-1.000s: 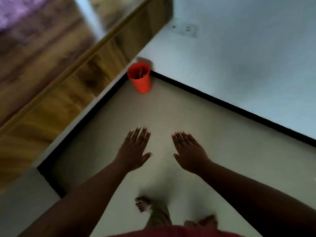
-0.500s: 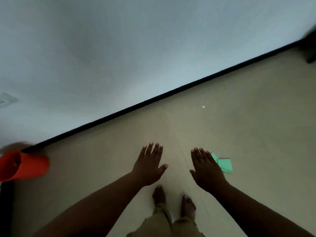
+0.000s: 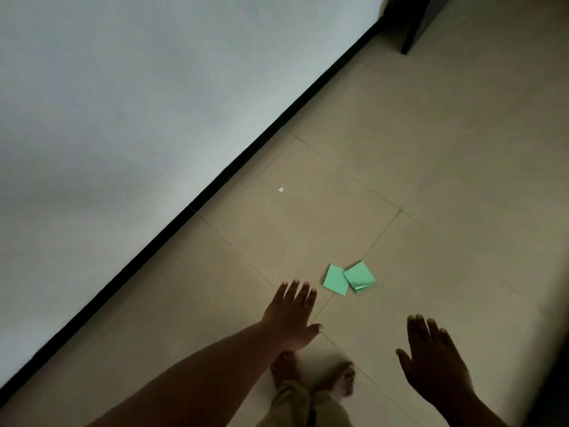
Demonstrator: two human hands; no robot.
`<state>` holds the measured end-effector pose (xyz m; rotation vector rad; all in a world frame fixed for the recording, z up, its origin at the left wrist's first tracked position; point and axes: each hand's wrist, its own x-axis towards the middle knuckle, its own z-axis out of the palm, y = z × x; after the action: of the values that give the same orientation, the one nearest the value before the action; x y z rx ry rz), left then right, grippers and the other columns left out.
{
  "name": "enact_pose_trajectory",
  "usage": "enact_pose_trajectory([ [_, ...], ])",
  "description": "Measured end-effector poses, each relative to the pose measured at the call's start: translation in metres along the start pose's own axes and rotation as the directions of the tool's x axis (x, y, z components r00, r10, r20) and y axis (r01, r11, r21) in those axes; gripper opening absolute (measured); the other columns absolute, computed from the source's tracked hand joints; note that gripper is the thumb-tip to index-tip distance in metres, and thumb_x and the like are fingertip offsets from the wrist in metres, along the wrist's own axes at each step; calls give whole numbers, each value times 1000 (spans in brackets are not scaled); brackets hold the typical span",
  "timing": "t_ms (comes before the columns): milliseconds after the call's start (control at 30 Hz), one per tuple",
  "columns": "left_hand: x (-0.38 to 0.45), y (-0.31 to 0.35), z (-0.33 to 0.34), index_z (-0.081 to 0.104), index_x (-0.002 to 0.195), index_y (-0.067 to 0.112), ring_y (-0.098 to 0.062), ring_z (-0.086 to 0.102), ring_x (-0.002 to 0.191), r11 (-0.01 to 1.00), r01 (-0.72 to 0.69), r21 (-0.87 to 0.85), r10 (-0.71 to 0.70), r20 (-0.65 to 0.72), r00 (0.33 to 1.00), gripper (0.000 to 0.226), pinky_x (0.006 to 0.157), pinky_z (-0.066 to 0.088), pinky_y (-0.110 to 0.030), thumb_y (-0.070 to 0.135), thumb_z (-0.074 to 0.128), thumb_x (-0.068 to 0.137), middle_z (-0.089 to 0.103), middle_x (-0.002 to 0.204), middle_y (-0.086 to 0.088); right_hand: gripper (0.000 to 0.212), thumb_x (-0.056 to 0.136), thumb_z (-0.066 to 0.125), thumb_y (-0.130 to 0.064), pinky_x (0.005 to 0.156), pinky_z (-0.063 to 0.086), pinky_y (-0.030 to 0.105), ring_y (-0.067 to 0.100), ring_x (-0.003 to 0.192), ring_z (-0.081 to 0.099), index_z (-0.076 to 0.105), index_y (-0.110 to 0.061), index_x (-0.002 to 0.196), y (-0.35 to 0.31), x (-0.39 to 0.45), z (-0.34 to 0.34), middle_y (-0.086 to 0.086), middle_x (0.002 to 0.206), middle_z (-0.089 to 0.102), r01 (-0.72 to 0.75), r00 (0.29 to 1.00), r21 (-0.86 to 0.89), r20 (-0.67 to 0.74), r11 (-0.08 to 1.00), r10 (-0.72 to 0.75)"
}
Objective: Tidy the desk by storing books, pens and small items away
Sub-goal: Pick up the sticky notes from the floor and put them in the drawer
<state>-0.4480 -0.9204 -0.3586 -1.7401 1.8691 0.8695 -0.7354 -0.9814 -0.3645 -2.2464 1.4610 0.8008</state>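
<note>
Green notes [image 3: 348,279], probably sticky paper, lie overlapped on the tiled floor [image 3: 446,180]. Left hand [image 3: 292,318] hovers just beside them, fingers straight, holding nothing; right hand [image 3: 434,362] spreads flat farther off, equally empty.

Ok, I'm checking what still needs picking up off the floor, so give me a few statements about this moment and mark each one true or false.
1. Two green paper notes lie on the tiled floor, overlapping each other. True.
2. The left hand is pinching one of the notes. False: its fingers are spread, it holds nothing, and it is apart from the notes.
3. The right hand is open and holds nothing. True.
4. A small white scrap lies on the floor between the notes and the black skirting. True.
5. The notes lie against the skirting. False: they lie out on the floor, well away from it.
</note>
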Motion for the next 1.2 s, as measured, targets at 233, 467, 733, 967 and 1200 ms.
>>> enact_pose_trajectory([
  [233,145,5,51,5,153,16,-31,0,147,999,32,-23,-29,96,995,74,118,11,-46,55,32,96,-4,161,-10,64,90,33,-44,108,30,44,36,134,38,40,-5,141,10,96,86,17,145,42,20,996,57,84,998,-24],
  [467,280,13,121,29,146,17,-33,37,134,954,191,-232,-152,179,972,66,106,36,-45,55,42,93,33,150,-11,53,98,29,-31,116,13,43,30,144,12,20,-17,149,17,225,164,6,157,20,-50,998,101,34,994,47],
  [733,371,-3,190,34,145,19,-33,40,130,907,255,-336,-203,181,962,60,105,38,-43,45,48,93,39,143,-13,49,92,45,-35,102,34,43,31,134,32,37,-13,136,24,328,221,10,145,37,-149,989,241,61,959,138],
  [967,401,6,211,39,136,10,-34,45,122,855,282,-436,-264,102,959,55,96,42,-42,36,56,92,41,132,-15,67,84,62,-36,94,42,46,36,121,45,32,-9,137,16,367,245,15,134,43,-298,954,504,128,810,271],
  [1200,417,29,225,24,139,9,-36,44,120,659,422,-623,-487,74,870,74,92,43,-42,26,70,84,32,135,-14,91,77,72,-33,94,40,47,36,120,42,15,-9,144,-1,377,260,17,134,36,-344,934,512,99,787,344],
])
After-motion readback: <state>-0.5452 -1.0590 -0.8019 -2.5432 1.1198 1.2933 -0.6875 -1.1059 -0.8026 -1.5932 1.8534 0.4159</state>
